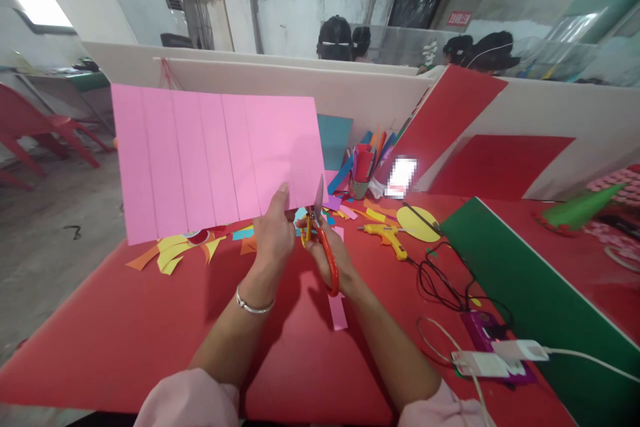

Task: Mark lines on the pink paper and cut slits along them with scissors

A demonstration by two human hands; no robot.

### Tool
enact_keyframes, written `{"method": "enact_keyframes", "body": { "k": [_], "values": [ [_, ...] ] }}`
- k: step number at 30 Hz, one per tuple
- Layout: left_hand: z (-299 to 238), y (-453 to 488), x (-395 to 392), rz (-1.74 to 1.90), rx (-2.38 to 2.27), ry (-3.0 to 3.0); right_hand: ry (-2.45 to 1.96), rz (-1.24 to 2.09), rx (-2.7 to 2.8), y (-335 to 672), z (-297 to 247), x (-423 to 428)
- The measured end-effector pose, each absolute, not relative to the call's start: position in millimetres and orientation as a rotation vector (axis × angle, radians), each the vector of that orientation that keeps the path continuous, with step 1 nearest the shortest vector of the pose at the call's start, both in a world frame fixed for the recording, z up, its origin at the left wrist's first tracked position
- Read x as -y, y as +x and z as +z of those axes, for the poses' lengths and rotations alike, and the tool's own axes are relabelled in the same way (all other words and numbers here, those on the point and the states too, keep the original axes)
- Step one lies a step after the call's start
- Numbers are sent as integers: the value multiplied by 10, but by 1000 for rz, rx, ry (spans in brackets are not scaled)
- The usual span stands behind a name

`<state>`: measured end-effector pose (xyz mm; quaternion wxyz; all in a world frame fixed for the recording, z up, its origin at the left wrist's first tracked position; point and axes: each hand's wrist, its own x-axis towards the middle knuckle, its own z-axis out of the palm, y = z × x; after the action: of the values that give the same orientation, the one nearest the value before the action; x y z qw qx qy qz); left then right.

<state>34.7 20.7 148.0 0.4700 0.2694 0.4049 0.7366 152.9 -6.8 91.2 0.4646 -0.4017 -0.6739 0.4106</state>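
A large pink paper sheet [215, 153] with several upright lines across it is held up by my left hand [277, 230], thumb in front near its lower edge. My right hand [327, 257] grips scissors [327, 260] with red-orange handles, a yellow part beside them. The blades point upward at the sheet's right edge, parted a little around its lower corner as far as I can see. A cut pink strip [338, 313] lies on the red tabletop [295, 360] below my right hand. The fingers behind the sheet are hidden.
Yellow, orange and blue paper scraps [170, 255] lie under the sheet. Right of my hands are a yellow glue gun [387, 237], black cables, a purple power strip [493, 347] and a green board [545, 300]. A pen holder [359, 188] stands behind.
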Motion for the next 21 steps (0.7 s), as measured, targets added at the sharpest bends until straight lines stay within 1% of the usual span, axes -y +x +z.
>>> {"method": "enact_keyframes", "body": {
  "k": [5,11,16,21],
  "values": [
    [1566,404,-138,1809,-1021,567,-995,1027,1614,1514,923,110],
    [1707,435,54,1799,-1001,565,-995,987,1625,1557,1098,302],
    [1834,455,245,1859,-876,557,-958,966,1634,1580,1226,510],
    [1915,516,417,1917,-793,590,-968,1001,1586,1582,1226,668]
  ]
}}
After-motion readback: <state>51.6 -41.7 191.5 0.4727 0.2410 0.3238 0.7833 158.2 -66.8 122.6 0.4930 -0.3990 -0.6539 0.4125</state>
